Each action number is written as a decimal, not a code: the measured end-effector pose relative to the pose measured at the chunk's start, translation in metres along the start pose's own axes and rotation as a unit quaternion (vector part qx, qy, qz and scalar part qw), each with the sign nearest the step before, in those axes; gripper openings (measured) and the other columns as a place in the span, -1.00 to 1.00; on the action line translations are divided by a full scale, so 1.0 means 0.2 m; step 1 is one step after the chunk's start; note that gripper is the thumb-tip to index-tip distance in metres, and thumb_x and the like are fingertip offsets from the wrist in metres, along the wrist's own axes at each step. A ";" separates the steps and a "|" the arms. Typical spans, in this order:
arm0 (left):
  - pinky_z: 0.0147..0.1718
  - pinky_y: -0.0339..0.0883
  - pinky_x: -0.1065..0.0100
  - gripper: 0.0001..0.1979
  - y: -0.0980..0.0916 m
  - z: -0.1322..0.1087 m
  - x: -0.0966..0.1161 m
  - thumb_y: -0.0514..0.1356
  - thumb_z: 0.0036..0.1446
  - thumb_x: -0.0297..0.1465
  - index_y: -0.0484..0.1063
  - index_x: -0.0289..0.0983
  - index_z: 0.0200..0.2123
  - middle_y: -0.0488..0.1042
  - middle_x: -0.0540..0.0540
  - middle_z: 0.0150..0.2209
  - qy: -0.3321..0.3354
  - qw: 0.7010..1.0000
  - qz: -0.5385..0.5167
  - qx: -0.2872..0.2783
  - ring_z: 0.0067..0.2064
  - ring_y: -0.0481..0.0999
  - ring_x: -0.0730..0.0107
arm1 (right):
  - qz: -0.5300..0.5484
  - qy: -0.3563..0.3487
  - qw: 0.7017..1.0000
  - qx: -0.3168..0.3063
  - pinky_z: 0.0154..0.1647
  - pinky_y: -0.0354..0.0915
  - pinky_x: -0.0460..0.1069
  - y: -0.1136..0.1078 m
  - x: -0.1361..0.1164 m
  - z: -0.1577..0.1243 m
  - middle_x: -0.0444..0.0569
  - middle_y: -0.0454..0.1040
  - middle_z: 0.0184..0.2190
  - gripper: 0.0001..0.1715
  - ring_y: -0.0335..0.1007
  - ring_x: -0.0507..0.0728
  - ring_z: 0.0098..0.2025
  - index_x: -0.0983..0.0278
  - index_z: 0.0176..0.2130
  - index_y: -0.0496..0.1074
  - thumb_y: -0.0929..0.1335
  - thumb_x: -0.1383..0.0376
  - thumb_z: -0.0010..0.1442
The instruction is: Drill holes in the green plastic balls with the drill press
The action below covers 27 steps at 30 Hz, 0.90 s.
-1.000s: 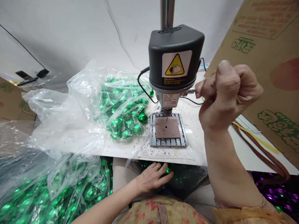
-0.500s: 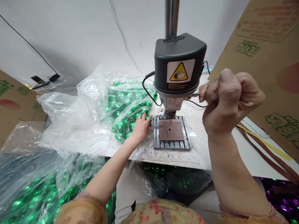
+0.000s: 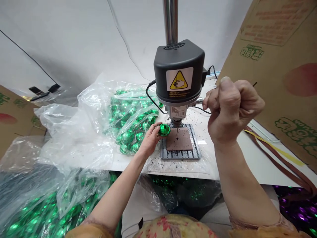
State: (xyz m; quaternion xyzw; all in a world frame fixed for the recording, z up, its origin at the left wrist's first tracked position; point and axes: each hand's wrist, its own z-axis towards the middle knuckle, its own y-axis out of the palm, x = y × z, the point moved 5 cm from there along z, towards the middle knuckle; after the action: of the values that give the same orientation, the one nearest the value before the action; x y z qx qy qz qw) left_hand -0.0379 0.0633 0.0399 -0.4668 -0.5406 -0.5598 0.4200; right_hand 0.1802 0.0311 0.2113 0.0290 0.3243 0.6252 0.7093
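Fingertips [image 3: 158, 127] of the left hand [image 3: 150, 140] are pinched around a green faceted bead [image 3: 164, 129], which is held just beside the left edge of the drill's slotted base plate [image 3: 180, 154] and slightly above it. Just beyond the fingertips, to their right, a brown pad [image 3: 179, 143] with a small hole is seen lying on that plate, under the drill bit [image 3: 177, 127]. Behind the knuckles, an open clear bag [image 3: 99, 109] of matching green beads is spread on the white tabletop [image 3: 257, 165]. The right hand [image 3: 231, 109] is clenched into a fist around the thin feed lever [image 3: 201, 100] at the side of the black drill head [image 3: 178, 71].

The bead is judged to be light, hard and glossy, so it is likely to slip or roll on its facets. It is best gripped across its widest girth between thumb and forefinger, with its top left exposed. Dark swarf is scattered around the plate.
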 end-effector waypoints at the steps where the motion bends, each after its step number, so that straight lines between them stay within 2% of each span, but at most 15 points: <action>1: -0.22 0.50 0.30 -0.53 0.01 -0.01 -0.01 0.29 0.13 -0.09 0.40 -0.21 0.02 0.52 -0.12 -0.09 -0.008 1.000 -0.012 0.002 -0.13 0.56 0.30 | -0.001 -0.002 1.000 -0.003 -0.60 0.03 -0.05 0.00 0.00 0.00 -0.29 0.00 -0.72 -0.51 -0.01 -0.10 -0.67 0.22 -0.61 0.09 0.37 0.33 0.24; 6: -0.26 0.50 0.36 -0.40 0.03 -0.03 -0.06 0.47 -0.08 -0.21 0.44 -0.24 0.04 0.52 -0.15 -0.02 -0.005 1.000 0.019 -0.006 -0.14 0.56 0.30 | -0.020 -0.015 1.000 -0.015 -0.58 0.05 -0.05 0.01 0.00 -0.01 -0.27 -0.02 -0.70 -0.48 -0.03 -0.11 -0.66 0.22 -0.60 0.05 0.35 0.27 0.27; 9: -0.29 0.48 0.34 -0.41 0.03 -0.03 -0.08 0.44 -0.03 -0.17 0.45 -0.24 0.05 0.54 -0.15 -0.06 0.021 0.997 0.079 -0.010 -0.15 0.55 0.29 | -0.050 0.000 0.999 -0.017 -0.60 0.07 -0.02 0.00 0.00 -0.01 -0.25 -0.02 -0.70 -0.45 -0.05 -0.07 -0.66 0.20 -0.59 0.01 0.35 0.17 0.28; 12: -0.15 0.47 0.29 -0.43 0.03 -0.02 -0.09 0.43 0.00 -0.18 0.45 -0.24 0.06 0.56 -0.14 -0.09 0.039 0.993 0.111 -0.017 -0.10 0.54 0.27 | -0.085 0.016 0.996 -0.031 -0.61 0.09 0.01 0.00 0.01 -0.01 -0.23 -0.02 -0.69 -0.44 -0.05 -0.04 -0.65 0.18 -0.58 -0.01 0.32 0.10 0.29; 15: -0.09 0.45 0.26 -0.43 0.05 -0.01 -0.11 0.41 0.02 -0.20 0.44 -0.25 0.08 0.56 -0.14 -0.10 0.049 0.988 0.138 -0.036 -0.11 0.55 0.28 | -0.079 0.013 0.996 -0.031 -0.61 0.07 0.00 0.00 0.01 -0.01 -0.23 -0.03 -0.69 -0.43 -0.07 -0.04 -0.66 0.18 -0.58 -0.03 0.32 0.10 0.29; 22: -0.24 0.43 0.32 -0.44 0.09 -0.01 -0.11 0.40 0.04 -0.22 0.45 -0.26 0.10 0.57 -0.12 -0.16 0.074 0.968 0.235 -0.049 -0.24 0.53 0.32 | -0.031 0.013 0.999 -0.017 -0.58 -0.01 0.05 -0.01 0.04 -0.01 -0.22 -0.04 -0.68 -0.43 -0.08 -0.02 -0.65 0.17 -0.59 -0.03 0.37 0.15 0.25; 27: -0.16 0.42 0.27 -0.50 0.12 -0.01 -0.08 0.38 0.05 -0.26 0.50 -0.22 0.08 0.56 -0.13 -0.11 0.113 0.949 0.290 -0.043 -0.16 0.52 0.26 | -0.046 0.015 0.999 -0.021 -0.59 0.01 0.05 0.00 0.03 -0.01 -0.22 -0.06 -0.68 -0.41 -0.08 -0.01 -0.65 0.18 -0.59 -0.05 0.36 0.15 0.25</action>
State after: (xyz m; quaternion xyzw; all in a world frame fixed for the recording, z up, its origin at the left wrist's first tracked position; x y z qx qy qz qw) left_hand -0.0117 0.0601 0.0291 -0.5544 -0.3061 -0.4858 0.6024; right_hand 0.1799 0.0351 0.2071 -0.0105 0.3228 0.5989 0.7328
